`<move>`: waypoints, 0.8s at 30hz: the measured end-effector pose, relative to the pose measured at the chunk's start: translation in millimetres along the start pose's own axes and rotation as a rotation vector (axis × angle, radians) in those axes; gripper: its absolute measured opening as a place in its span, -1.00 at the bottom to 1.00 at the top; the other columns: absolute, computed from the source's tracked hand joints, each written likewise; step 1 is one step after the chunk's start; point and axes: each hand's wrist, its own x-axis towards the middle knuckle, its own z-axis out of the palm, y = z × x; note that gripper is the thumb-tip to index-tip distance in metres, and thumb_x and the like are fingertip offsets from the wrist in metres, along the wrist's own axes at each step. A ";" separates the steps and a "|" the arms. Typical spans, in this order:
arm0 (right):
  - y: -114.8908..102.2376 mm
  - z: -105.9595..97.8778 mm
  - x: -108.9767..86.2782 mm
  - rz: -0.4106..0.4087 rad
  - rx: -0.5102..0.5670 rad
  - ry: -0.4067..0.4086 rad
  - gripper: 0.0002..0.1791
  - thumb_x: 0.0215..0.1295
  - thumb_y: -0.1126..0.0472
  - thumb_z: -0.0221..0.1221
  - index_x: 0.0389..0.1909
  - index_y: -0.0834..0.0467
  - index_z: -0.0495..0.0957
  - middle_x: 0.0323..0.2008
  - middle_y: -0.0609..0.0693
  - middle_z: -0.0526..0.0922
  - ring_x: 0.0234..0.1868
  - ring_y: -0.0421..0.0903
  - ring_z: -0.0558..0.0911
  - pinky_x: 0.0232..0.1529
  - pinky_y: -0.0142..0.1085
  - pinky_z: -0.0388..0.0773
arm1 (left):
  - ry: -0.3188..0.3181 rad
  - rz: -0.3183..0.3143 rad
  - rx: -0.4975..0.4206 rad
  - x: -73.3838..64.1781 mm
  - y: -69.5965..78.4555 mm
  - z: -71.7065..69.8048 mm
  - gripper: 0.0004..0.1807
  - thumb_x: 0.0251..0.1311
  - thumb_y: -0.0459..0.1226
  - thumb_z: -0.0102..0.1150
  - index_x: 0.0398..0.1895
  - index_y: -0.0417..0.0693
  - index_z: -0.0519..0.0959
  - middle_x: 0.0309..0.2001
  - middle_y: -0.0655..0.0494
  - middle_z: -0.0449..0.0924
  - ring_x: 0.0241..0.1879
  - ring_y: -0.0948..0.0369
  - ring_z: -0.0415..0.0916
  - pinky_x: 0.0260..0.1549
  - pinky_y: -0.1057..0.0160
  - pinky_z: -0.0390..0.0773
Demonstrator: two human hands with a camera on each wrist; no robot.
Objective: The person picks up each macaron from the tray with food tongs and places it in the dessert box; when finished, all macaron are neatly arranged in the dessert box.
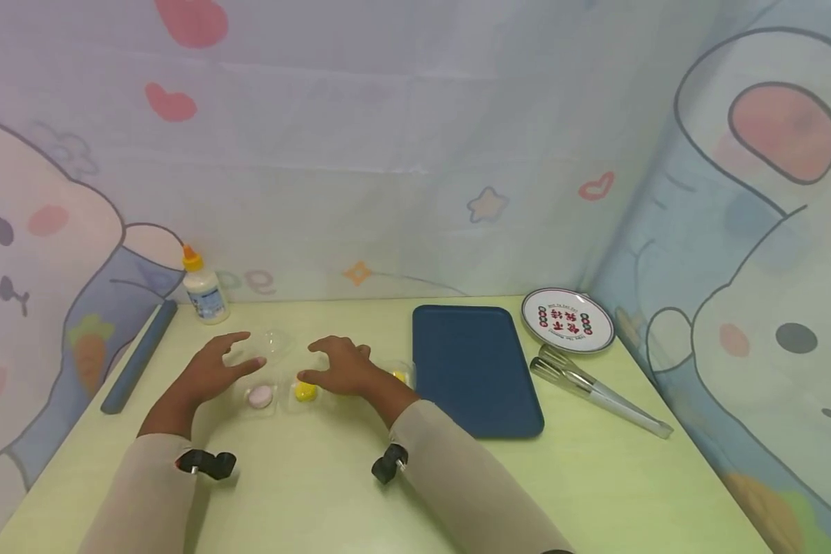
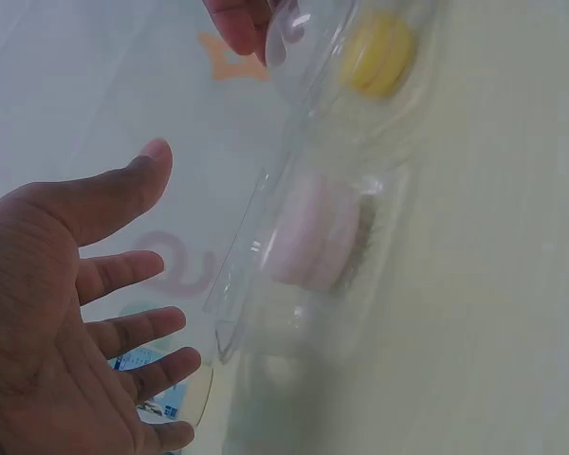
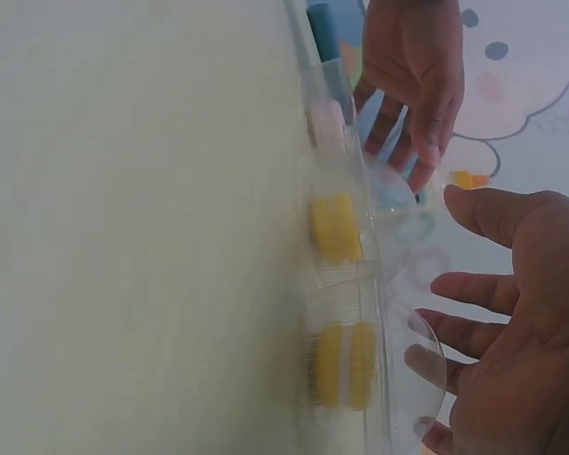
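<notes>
My left hand (image 1: 215, 368) hovers beside a pink macaron (image 1: 259, 396) in a clear plastic case. Its fingers are spread and hold nothing; in the left wrist view, a gap shows between this hand (image 2: 47, 313) and the case (image 2: 251, 256). Over a yellow macaron (image 1: 306, 391) in another clear case is my right hand (image 1: 346, 366), fingers loosely bent with nothing gripped. A second yellow macaron (image 1: 398, 377) lies partly hidden behind the right wrist. In the right wrist view, a clear domed lid (image 3: 419, 365) overlaps the right fingertips; whether they touch it I cannot tell.
A dark blue tray (image 1: 478, 369) lies right of the cases. Beyond it are a printed plate (image 1: 568, 321) and metal tongs (image 1: 602, 394). At left stand a glue bottle (image 1: 205, 291) and, lying flat, a blue-grey bar (image 1: 138, 358). A cartoon-print cloth (image 1: 360, 154) hangs behind.
</notes>
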 end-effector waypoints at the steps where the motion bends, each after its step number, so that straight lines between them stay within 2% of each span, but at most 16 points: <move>1: -0.7 -0.9 3.5 0.010 0.004 -0.009 -0.32 0.56 -0.23 0.24 0.54 0.00 0.50 0.57 -0.04 0.51 0.62 0.02 0.44 0.48 0.20 0.28 | -0.010 -0.015 -0.007 1.7 -1.0 -1.6 -0.01 0.51 0.19 0.23 0.70 -0.27 0.16 0.65 -0.53 0.07 0.56 -0.53 0.18 0.43 -0.56 0.32; 7: -4.5 -4.0 25.0 0.062 0.069 -0.058 -0.28 0.56 -0.26 0.21 0.60 -0.02 0.43 0.60 -0.04 0.49 0.64 0.03 0.44 0.64 0.38 0.17 | -0.046 -0.043 -0.061 15.6 -0.4 -8.6 0.04 0.51 0.18 0.23 0.72 -0.32 0.08 0.68 -0.52 0.03 0.56 -0.52 0.22 0.44 -0.50 0.39; 9: -5.9 -3.9 32.0 0.067 0.098 -0.072 -0.26 0.57 -0.26 0.21 0.61 0.00 0.41 0.58 -0.02 0.50 0.61 0.03 0.47 0.65 0.31 0.25 | -0.057 -0.044 -0.074 20.5 1.1 -10.0 0.03 0.53 0.16 0.23 0.72 -0.34 0.07 0.68 -0.51 0.04 0.56 -0.52 0.24 0.44 -0.48 0.40; 13: -10.1 -2.3 44.1 0.074 0.145 -0.097 -0.22 0.57 -0.23 0.23 0.65 0.04 0.35 0.57 0.05 0.50 0.57 0.03 0.51 0.58 0.01 0.47 | -0.077 -0.042 -0.070 28.4 3.7 -11.8 -0.02 0.56 0.11 0.22 0.70 -0.35 0.09 0.66 -0.53 0.08 0.54 -0.51 0.28 0.43 -0.45 0.44; 15: -13.4 -1.2 48.9 0.081 0.159 -0.104 -0.21 0.56 -0.19 0.25 0.66 0.06 0.33 0.59 0.06 0.48 0.58 0.03 0.50 0.55 -0.09 0.50 | -0.085 -0.038 -0.064 30.9 4.6 -12.7 -0.07 0.58 0.05 0.22 0.69 -0.37 0.10 0.63 -0.57 0.11 0.52 -0.52 0.30 0.42 -0.45 0.46; 24: -29.0 9.2 62.5 0.139 0.136 -0.114 -0.17 0.51 -0.18 0.29 0.68 0.03 0.31 0.64 0.00 0.42 0.65 -0.03 0.42 0.61 -0.14 0.42 | -0.082 -0.010 -0.064 36.5 -5.4 -12.4 -0.18 0.61 -0.10 0.21 0.66 -0.43 0.14 0.59 -0.60 0.18 0.49 -0.54 0.33 0.38 -0.43 0.50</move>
